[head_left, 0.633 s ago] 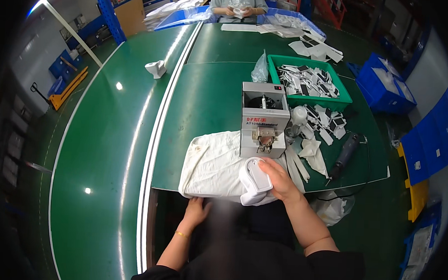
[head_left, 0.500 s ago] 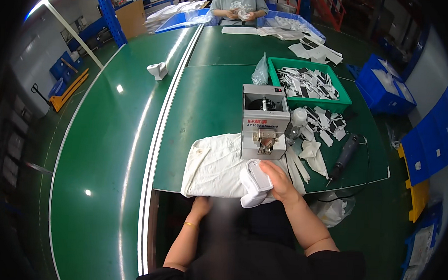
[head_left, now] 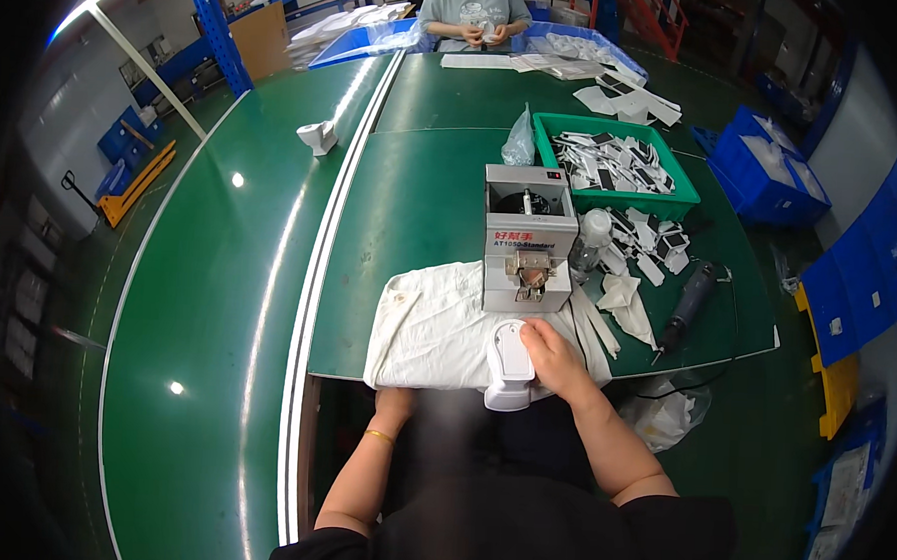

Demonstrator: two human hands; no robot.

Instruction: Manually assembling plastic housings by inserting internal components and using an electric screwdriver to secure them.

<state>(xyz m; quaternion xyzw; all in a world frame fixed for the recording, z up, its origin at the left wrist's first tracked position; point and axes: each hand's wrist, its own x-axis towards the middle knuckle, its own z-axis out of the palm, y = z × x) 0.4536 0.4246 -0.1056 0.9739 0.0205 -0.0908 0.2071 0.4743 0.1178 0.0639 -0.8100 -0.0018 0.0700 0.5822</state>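
Note:
My right hand (head_left: 557,362) is closed on the right side of a white plastic housing (head_left: 511,365), with an oval face turned up and a flared foot toward me. The housing is over the front edge of a folded white cloth (head_left: 428,329). Just behind it stands a grey tape dispenser machine (head_left: 530,236). My left hand (head_left: 394,402) is at the table's front edge by the cloth's near left corner; its fingers are hidden beneath the edge.
A clear bottle (head_left: 592,241) stands right of the machine, near loose white label pieces (head_left: 650,239), a green crate (head_left: 688,190) and a corded electric screwdriver (head_left: 687,308). Another white housing (head_left: 318,137) is on the left conveyor belt (head_left: 207,300). Across the table, a person (head_left: 472,11) handles a white part.
The white housing has turned in my right hand, its foot swinging slightly right, and now looks straighter. My left hand has shifted a little up and left, its fingers going under the edge.

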